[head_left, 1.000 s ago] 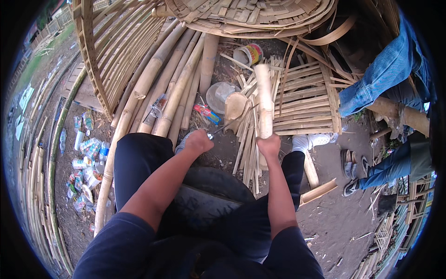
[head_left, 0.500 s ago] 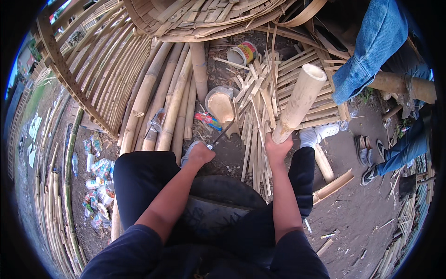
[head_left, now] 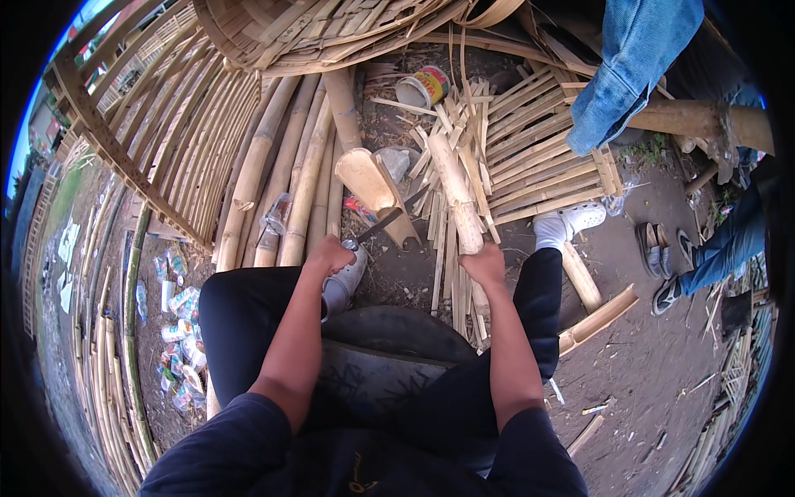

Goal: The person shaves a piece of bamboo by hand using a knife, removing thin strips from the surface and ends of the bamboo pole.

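Note:
My left hand [head_left: 331,255] is closed round the handle of a long knife, low by my left shoe. The dark knife blade [head_left: 383,225] points up and to the right, crossing the lower part of a split bamboo piece [head_left: 368,184] with a pale hollow inside. Whether the blade is in the bamboo or only against it, I cannot tell. My right hand [head_left: 484,265] grips a thick bamboo length [head_left: 454,186] near its lower end; its far end leans away from me and slightly left, above loose bamboo strips [head_left: 443,265].
Bamboo poles [head_left: 252,182] lie at the left beside a slatted bamboo panel [head_left: 157,116]. A woven basket [head_left: 331,41] stands ahead. Another slatted frame [head_left: 538,157] and a denim sleeve [head_left: 633,74] are at the right. Plastic litter [head_left: 178,331] lies left.
My right hand has swung the bamboo length down and left from its raised position. The split bamboo piece has shifted left and tilted. My left hand with the knife has moved slightly left.

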Demonstrator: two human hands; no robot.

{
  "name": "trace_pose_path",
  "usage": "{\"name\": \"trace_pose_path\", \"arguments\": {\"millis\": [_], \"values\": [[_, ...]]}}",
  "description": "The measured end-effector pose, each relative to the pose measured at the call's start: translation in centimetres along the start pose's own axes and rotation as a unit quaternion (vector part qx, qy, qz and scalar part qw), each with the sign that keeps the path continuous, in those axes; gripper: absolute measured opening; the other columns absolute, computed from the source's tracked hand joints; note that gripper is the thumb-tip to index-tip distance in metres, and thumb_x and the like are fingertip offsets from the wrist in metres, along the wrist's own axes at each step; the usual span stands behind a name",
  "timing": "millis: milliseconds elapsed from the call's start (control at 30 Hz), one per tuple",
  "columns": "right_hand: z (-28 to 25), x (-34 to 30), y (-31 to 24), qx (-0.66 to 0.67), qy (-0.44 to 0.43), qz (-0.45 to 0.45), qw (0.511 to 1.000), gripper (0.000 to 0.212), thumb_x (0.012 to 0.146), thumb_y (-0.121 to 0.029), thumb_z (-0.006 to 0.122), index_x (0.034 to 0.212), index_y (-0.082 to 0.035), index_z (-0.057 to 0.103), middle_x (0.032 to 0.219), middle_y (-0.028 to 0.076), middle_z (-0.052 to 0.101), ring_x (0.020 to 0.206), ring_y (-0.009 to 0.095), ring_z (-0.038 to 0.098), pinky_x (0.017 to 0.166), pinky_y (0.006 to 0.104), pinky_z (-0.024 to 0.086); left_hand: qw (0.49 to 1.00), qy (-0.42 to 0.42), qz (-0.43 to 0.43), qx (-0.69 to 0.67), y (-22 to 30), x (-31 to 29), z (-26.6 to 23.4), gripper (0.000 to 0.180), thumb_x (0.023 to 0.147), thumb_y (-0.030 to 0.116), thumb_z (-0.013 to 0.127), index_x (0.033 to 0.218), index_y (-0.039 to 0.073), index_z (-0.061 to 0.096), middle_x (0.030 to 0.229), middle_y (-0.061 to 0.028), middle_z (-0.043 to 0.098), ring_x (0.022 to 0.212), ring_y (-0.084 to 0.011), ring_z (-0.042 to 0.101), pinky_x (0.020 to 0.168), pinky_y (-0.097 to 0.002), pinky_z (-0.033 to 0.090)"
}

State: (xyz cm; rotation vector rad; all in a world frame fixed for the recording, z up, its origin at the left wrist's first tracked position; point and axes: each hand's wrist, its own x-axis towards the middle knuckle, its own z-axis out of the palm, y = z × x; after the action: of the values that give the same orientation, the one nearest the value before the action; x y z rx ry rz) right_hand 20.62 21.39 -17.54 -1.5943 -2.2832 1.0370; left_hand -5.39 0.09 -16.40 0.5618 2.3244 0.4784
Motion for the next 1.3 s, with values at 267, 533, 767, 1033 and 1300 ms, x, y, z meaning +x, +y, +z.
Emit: {"name": "trace_pose_path", "arguments": {"millis": [267,533,767,1033,1300], "values": [[-0.3,-0.9,-0.9,-0.012,-0.037,-0.027,0.999,0.046,0.061,-0.023,0.070,0.098,0.003,0.068,0.098,0.027,0.067,0.096,0.039,0.066,0.088,0.0420,0.051,1.000,0.005,-0.013,0.006,-1.0,0.5,0.3,0.022,0.068,0.012,0.056,0.058,-0.007,0.061,0.051,-0.0169,0.058,0.044,-0.0253,0.059,0.045,-0.0379,0.047],[0.7,0.0,-0.2,-0.095,-0.061,-0.025,0.993,0.042,0.063,-0.023,0.069,0.097,0.001,0.068,0.098,0.025,0.068,0.096,0.037,0.066,0.086,0.0424,0.052,0.999,0.030,-0.023,-0.023,0.7,-1.4,4.4,0.027,0.071,0.013,0.053,0.071,-0.011,0.064,0.063,-0.0232,0.064,0.052,-0.0308,0.064,0.051,-0.0397,0.052],[-1.0,-0.1,-2.3,-0.029,0.058,-0.097,0.993,0.034,0.064,-0.019,0.069,0.091,0.002,0.067,0.091,0.023,0.069,0.088,0.038,0.067,0.081,0.0433,0.053,0.999,0.045,0.021,0.001,0.2,-1.1,6.8,0.034,0.073,0.016,0.054,0.095,-0.007,0.064,0.078,-0.0222,0.068,0.065,-0.0342,0.068,0.061,-0.0409,0.054],[3.3,1.6,0.6,0.027,0.068,-0.113,0.991,0.036,0.066,-0.015,0.068,0.097,0.003,0.065,0.092,0.022,0.070,0.086,0.035,0.069,0.077,0.0384,0.054,0.998,0.045,0.015,0.036,-0.3,-0.5,7.6,0.035,0.072,0.019,0.058,0.089,-0.010,0.066,0.087,-0.0253,0.068,0.077,-0.0336,0.069,0.071,-0.0409,0.054],[2.3,1.5,-0.5,-0.141,-0.051,-0.006,0.989,0.040,0.064,-0.021,0.067,0.098,-0.001,0.069,0.099,0.022,0.069,0.095,0.036,0.067,0.085,0.0416,0.054,0.999,0.010,-0.017,0.051,-1.8,-0.1,9.3,0.043,0.071,0.022,0.063,0.102,-0.007,0.067,0.108,-0.0276,0.065,0.104,-0.0377,0.063,0.091,-0.0427,0.050]]}}
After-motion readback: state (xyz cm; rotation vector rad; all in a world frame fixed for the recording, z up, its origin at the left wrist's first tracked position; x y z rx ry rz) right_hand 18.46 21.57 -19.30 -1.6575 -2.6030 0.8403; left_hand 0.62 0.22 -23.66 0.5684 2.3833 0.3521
